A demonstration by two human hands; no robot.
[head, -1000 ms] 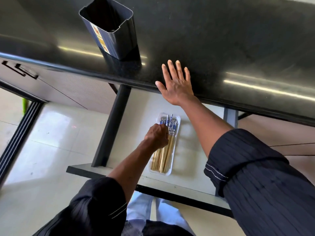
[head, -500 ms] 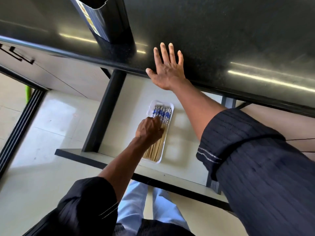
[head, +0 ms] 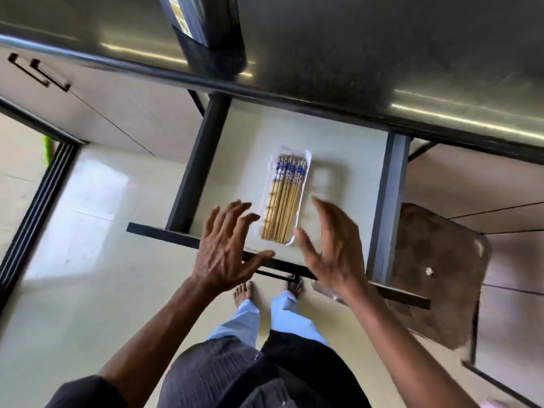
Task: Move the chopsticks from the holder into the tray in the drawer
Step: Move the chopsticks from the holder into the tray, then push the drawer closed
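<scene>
Several wooden chopsticks (head: 284,198) with blue-patterned tops lie side by side in a white tray (head: 306,184) on the floor of the open drawer (head: 347,160). The dark holder (head: 206,22) stands on the black counter at the top, cut off by the frame edge. My left hand (head: 226,251) hovers over the drawer's front edge, just left of the tray, fingers spread and holding nothing. My right hand (head: 332,248) hangs to the right of the tray's near end, also spread and empty. Neither hand touches the tray.
The black counter (head: 382,54) overhangs the back of the drawer. A cabinet door with a dark handle (head: 38,73) is at the left. A brown mat (head: 438,275) lies on the floor at the right. My bare feet (head: 244,291) stand below the drawer front.
My left hand has drawn back out of the tray, leaving the chopsticks. My right hand has come off the counter edge and down beside the tray. The camera has tilted downward.
</scene>
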